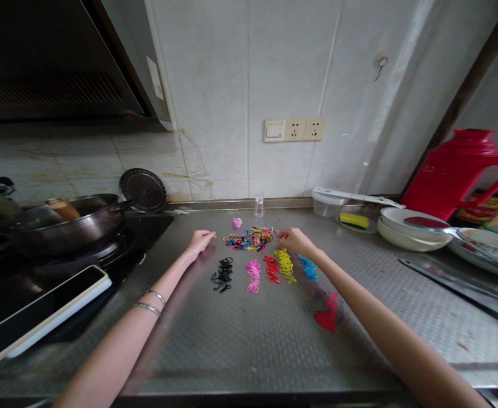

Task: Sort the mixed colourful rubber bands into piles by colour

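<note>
A mixed pile of small coloured elastic bands [251,238] lies on the steel counter [249,328]. In front of it sit sorted heaps: black [222,274], pink [253,275], red [271,268], yellow [285,264] and blue [307,267]. My right hand [293,239] reaches the pile's right edge with its fingers pinched together on the bands. My left hand [200,240] rests on the counter left of the pile, fingers curled under. Two bangles circle my left wrist.
A small pink heap [237,222] and a clear little bottle [259,205] stand behind the pile. A wok [57,224] sits on the stove at left, a phone [40,314] beside it. Bowls [410,228], a red thermos [461,170] and a knife [444,277] are at right.
</note>
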{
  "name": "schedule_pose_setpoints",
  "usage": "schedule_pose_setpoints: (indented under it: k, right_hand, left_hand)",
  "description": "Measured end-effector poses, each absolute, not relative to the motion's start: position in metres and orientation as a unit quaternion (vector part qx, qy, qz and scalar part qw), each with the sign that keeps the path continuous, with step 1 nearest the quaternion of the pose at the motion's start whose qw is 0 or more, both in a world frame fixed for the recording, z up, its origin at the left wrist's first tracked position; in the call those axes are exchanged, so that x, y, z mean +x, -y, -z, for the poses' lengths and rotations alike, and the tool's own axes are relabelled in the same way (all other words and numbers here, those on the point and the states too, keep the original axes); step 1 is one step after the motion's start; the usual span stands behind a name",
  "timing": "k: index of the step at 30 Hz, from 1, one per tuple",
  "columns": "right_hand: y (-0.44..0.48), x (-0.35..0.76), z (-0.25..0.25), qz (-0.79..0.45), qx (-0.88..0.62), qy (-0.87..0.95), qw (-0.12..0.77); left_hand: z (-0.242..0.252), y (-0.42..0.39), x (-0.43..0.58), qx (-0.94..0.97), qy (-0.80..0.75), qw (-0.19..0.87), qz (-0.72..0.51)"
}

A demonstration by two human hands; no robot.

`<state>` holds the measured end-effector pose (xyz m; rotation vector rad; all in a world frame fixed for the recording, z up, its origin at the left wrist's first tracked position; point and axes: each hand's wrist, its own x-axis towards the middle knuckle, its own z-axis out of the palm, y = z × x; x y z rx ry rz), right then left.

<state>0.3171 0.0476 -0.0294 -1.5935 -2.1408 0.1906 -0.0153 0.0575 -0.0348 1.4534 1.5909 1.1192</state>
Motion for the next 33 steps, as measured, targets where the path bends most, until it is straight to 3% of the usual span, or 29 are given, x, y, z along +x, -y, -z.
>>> schedule_pose_setpoints:
  k: [6,17,33]
  right_hand:
    - [-0.061,0.304,0.036,-0.069,-0.589,0.782,0.191]
    - [-0.057,0.298,0.036,-0.025,-0.568,0.801,0.186]
    - [-0.061,0.3,0.04,-0.064,-0.573,0.793,0.196]
  left_hand:
    - [0.046,-0.066,-0.019,0.588,-0.609,0.334,-0.414]
    - [0.053,-0.074,-0.022,0.593,-0.628,0.31,-0.396]
    - [0.051,-0.07,-0.02,0.599,-0.627,0.303,-0.395]
